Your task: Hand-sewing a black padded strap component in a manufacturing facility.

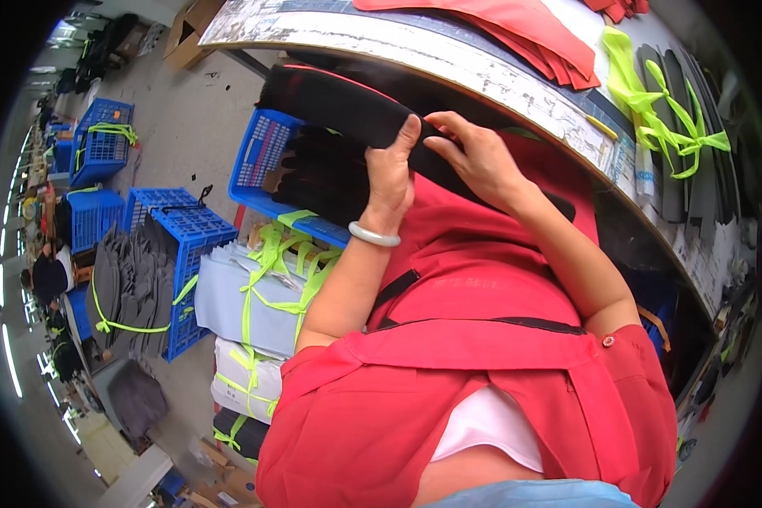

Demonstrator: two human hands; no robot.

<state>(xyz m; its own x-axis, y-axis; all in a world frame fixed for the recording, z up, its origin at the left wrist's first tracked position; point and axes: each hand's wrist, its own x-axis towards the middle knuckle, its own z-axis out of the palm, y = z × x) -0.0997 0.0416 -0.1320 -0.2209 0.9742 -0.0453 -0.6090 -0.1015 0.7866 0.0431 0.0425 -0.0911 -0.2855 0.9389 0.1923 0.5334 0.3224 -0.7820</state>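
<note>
A long black fabric piece (334,103) with a thin red edge along its top stretches over a blue crate and toward my lap. My left hand (389,173), with a pale bangle at the wrist, is closed on it, the thumb up along its near end. Just to the right, my right hand (483,161) has its bent thumb and forefinger at the edge of the black fabric, seemingly pinching it. The fingertips are partly lost against the dark cloth. Under my forearms lies a red apron (483,279).
The blue crate (244,165) holds dark fabric pieces. A worktable (449,52) with red fabric pieces (516,34) and grey strips tied with yellow-green ribbon (660,102) runs across ahead and right. At left stand light blue tied bundles (229,296) and a crate with grey cloth (131,279).
</note>
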